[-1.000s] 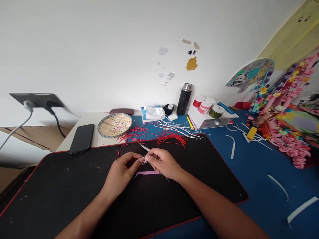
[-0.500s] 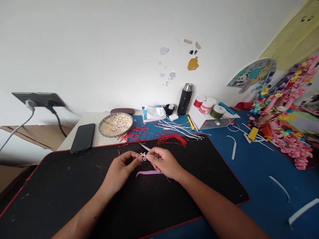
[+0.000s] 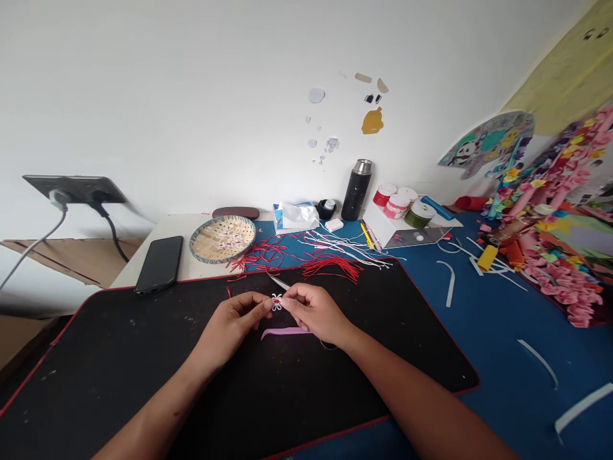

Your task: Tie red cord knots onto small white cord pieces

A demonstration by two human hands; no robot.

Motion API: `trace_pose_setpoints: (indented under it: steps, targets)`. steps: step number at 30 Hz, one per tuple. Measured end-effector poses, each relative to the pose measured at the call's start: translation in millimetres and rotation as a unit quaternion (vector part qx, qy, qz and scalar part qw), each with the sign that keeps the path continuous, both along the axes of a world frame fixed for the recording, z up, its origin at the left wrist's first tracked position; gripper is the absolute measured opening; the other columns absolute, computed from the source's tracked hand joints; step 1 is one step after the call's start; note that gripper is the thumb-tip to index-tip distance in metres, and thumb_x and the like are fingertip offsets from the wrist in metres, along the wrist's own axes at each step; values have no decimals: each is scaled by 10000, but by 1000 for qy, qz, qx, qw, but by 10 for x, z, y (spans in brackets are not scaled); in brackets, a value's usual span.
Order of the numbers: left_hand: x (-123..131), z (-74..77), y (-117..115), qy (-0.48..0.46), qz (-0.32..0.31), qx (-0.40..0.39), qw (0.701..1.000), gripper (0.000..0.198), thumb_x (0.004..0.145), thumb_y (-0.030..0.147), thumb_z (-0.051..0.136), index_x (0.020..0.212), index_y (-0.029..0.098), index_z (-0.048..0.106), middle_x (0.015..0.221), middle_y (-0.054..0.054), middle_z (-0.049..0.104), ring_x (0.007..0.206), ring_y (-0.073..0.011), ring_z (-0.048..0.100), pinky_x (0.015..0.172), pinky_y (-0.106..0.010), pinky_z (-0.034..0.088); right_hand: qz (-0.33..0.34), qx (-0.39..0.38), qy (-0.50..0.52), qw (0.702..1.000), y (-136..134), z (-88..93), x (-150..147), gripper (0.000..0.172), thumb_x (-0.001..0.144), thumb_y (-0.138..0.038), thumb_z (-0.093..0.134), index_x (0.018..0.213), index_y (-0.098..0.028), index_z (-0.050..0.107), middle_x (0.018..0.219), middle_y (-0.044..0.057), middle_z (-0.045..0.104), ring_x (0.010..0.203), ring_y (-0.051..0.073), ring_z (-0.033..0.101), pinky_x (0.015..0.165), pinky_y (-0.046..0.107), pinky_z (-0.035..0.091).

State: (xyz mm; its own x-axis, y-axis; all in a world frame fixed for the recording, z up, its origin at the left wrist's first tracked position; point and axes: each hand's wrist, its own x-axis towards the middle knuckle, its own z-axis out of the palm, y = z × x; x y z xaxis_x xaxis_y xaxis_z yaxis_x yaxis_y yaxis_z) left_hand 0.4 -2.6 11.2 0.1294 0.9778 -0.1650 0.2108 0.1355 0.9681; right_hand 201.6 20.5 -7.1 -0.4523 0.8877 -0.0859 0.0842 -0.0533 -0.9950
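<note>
A small white looped-cord flower with a red middle is held just above the black mat. My left hand pinches its left side between thumb and forefinger. From the right, the closed fingertips of my right hand touch its other side. The same hand also grips a pair of scissors; the pointed blade sticks out beyond the fingers, part of a handle ring shows under the palm, and the rest is hidden. Below the hands lie purple bent-tip tweezers, their right end covered by my right hand.
Behind the mat lie red cords and white cords. A woven basket holds several small red-and-white pieces. Nearby are a phone, tissue box, black thermos, thread spools and paper strips.
The flower has turned slightly between my fingers, and more of its loops and red middle shows. Both hands stay in nearly the same place.
</note>
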Motion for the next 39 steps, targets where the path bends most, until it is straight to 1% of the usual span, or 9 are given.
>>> trace_pose_setpoints:
  steps: [5, 13, 17, 21, 25, 29, 33, 37, 39]
  targets:
    - [6, -21, -5, -12, -3, -7, 1000, 437, 765, 633, 765, 781, 197, 780, 701, -28, 686, 567, -149, 488, 520, -245, 356, 1, 2, 1, 1000, -11, -1, -2, 232, 957, -400, 615, 879, -182, 615, 507, -92, 460, 416, 86, 405, 442, 217, 329]
    - [-25, -146, -15, -42, -20, -35, 998, 399, 842, 587, 734, 778, 193, 745, 664, 0, 616, 559, -129, 421, 512, -247, 277, 3, 8, -1, 1000, 2, -27, 6, 224, 949, -393, 625, 889, -177, 630, 522, -89, 469, 421, 82, 413, 438, 213, 319]
    - [-20, -168, -17, -65, -18, -45, 997, 396, 835, 583, 746, 775, 192, 739, 698, -5, 635, 562, -123, 417, 516, -250, 275, 6, 10, 2, 1000, 4, -43, 6, 222, 946, -391, 625, 891, -176, 632, 533, -89, 466, 423, 80, 410, 435, 211, 323]
    - [-15, -173, -16, -65, -17, -48, 997, 424, 833, 604, 741, 773, 185, 732, 663, 5, 611, 553, -122, 410, 511, -249, 275, 2, 8, 5, 1000, 0, -24, 3, 243, 947, -412, 627, 886, -176, 624, 528, -89, 471, 420, 79, 412, 430, 208, 313]
    - [-6, -171, -14, -65, 2, -35, 997, 427, 831, 611, 745, 809, 185, 730, 666, 14, 599, 561, -123, 420, 517, -245, 293, 9, 5, 16, 1000, -3, -4, 6, 281, 958, -450, 620, 901, -175, 622, 523, -89, 472, 419, 80, 407, 432, 210, 312]
    - [11, -162, -24, -56, 10, -31, 998, 443, 830, 627, 741, 799, 186, 721, 633, 24, 566, 552, -122, 408, 513, -244, 288, 14, 11, 15, 1000, -10, -21, 9, 271, 956, -446, 641, 916, -178, 626, 536, -90, 473, 434, 79, 406, 449, 213, 318]
    - [6, -153, -28, -61, 1, -32, 998, 465, 827, 645, 732, 793, 182, 721, 680, 7, 609, 561, -122, 427, 517, -246, 305, 17, 23, -9, 1000, -13, -41, 5, 226, 953, -398, 661, 909, -178, 638, 535, -92, 468, 450, 78, 407, 477, 216, 320]
    - [-12, -120, -9, -60, -15, -32, 998, 475, 854, 649, 702, 775, 181, 722, 602, 26, 554, 552, -123, 412, 520, -243, 296, 14, 24, -14, 1000, -10, -38, 7, 216, 966, -382, 642, 902, -176, 635, 535, -90, 474, 449, 79, 408, 485, 221, 321]
    - [-11, -94, -2, -56, -26, -41, 997, 464, 823, 645, 736, 814, 181, 737, 644, 18, 587, 564, -124, 419, 522, -242, 302, 15, 24, -12, 1000, -10, -34, 9, 204, 963, -370, 642, 897, -178, 629, 535, -89, 477, 451, 80, 411, 486, 221, 323]
